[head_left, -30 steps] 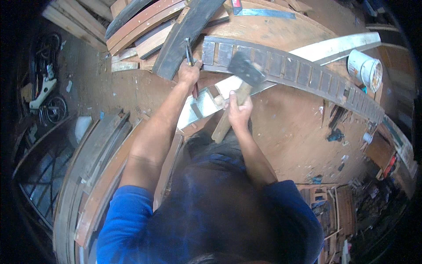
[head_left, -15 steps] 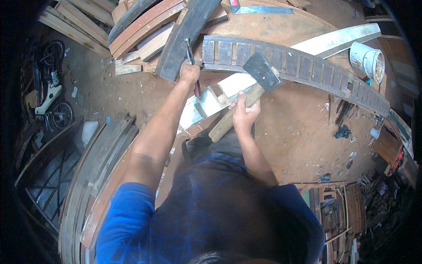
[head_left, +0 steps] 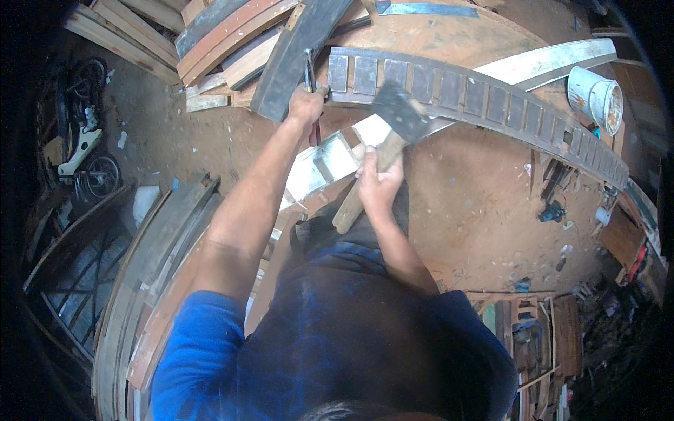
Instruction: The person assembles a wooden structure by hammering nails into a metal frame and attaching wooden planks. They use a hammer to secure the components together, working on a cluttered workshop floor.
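Note:
My left hand (head_left: pixel 307 107) is closed around an upright chisel (head_left: pixel 309 64), a slim dark tool whose reddish lower part comes down beside a white-faced wooden piece (head_left: pixel 328 165) with notches cut across it. My right hand (head_left: pixel 380 184) grips the wooden handle of a mallet (head_left: pixel 348 212). Its big black head, slightly blurred, is up and to the right of the chisel, apart from it. Part of the white piece is hidden behind the mallet and my right hand. Where the chisel's tip meets the wood is hard to make out.
Beyond my hands lies a curved dark wooden piece (head_left: pixel 484 98) with a row of notches. A dark plank (head_left: pixel 284 77) and stacked curved boards (head_left: pixel 235 42) are at upper left. A white bucket (head_left: pixel 588 95) stands right; more boards (head_left: pixel 151 259) and a motorbike (head_left: pixel 83 154) are left.
The mallet has moved left toward the chisel, with my right hand shifting the same way. My left hand keeps hold of the chisel, and the whole view has shifted slightly.

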`<state>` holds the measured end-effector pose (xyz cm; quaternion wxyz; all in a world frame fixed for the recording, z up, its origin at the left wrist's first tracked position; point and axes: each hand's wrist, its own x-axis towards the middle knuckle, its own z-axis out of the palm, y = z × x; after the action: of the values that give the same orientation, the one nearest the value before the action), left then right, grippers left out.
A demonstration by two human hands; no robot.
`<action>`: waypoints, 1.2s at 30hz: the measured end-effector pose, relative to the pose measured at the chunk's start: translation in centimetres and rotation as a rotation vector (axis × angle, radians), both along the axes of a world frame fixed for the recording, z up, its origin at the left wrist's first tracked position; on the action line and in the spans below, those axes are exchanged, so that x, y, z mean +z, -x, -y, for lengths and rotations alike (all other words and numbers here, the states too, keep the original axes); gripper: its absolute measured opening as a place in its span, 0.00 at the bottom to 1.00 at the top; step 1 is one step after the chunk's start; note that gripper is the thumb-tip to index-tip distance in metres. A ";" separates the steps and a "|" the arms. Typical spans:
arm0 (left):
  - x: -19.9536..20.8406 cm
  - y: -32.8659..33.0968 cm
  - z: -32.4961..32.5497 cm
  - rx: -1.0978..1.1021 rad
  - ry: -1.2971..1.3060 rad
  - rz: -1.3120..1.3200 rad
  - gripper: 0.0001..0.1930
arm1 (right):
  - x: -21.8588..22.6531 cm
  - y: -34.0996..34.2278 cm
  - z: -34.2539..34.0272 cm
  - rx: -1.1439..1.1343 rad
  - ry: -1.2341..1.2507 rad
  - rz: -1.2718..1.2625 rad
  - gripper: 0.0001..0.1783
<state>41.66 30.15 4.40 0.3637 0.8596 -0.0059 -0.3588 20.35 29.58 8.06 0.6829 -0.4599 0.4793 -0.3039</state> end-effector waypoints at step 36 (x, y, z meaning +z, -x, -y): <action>-1.2 0.6 0.3 -0.022 -0.031 0.106 0.19 | -0.5 2.2 5.9 -0.284 0.126 -0.019 0.08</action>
<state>41.05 29.88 3.23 0.3454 0.8829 -0.0289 -0.3168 18.13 23.64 7.59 0.5981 -0.4324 0.5260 -0.4227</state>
